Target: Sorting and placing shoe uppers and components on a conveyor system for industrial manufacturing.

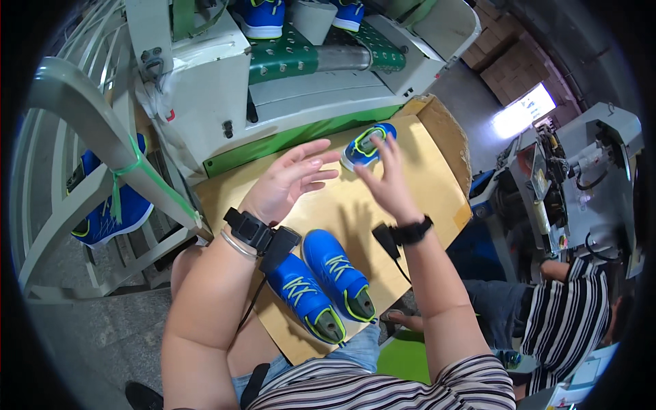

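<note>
My left hand [290,179] hovers over the tabletop with its fingers apart and nothing in them. Off to its right, my right hand [391,181] is also open. Its fingertips overlap a blue shoe [367,145] with lime trim at the far side of the board; whether they touch it I cannot tell. Below my hands, close to my lap, lie two more blue shoes, a left one [298,290] partly under my left wrist and a right one [336,268]. Both have lime laces, toes pointing away from me, and grey-green shoe lasts inside.
The light wooden tabletop [273,205] has a cardboard flap [444,137] at its right. Beyond it, a white machine carries a perforated green belt [283,60] with blue shoes. A metal rack [102,130] holding a shoe stands left. A person in stripes [567,321] is at right.
</note>
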